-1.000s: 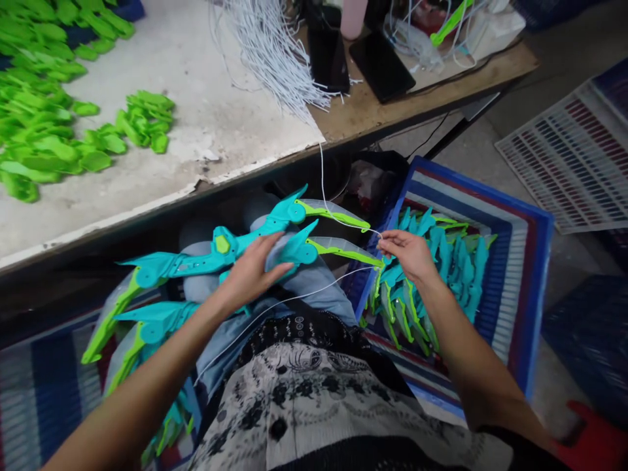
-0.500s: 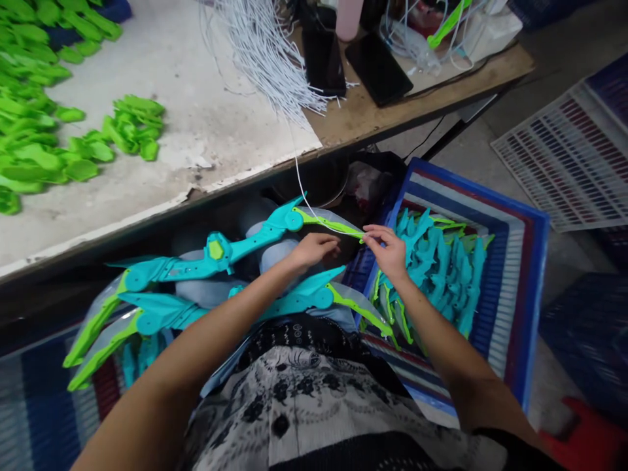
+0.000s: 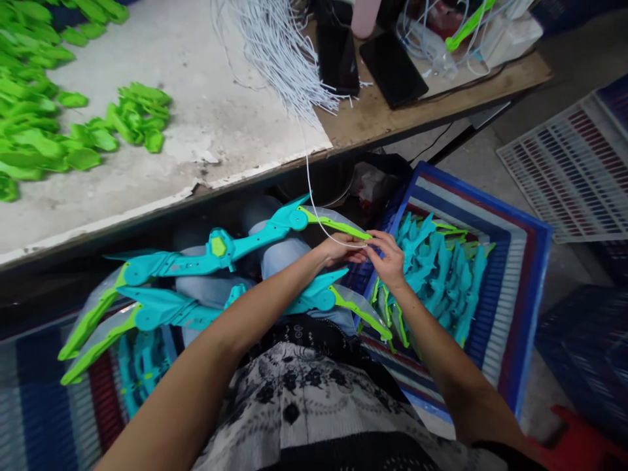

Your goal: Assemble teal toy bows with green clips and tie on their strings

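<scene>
At the right tip of the farther toy bow, I'd guide the white cord gently, right hand apparently pinching it, left hand too hidden to tell its grip.

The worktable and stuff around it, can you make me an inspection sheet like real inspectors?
Surface: worktable, pale top, front edge chipped.
Job's things: far bow and near bow, teal and green, across the legs; white string hangs over the table edge.
Clutter: green pieces piled left; two phones beside a string bundle.
Hands: left hand and right hand meet at the far bow's right tip; grip unclear.
Cables: dark cable below the table, right side.
Surroundings: blue-rimmed crate of bows, right.
</scene>
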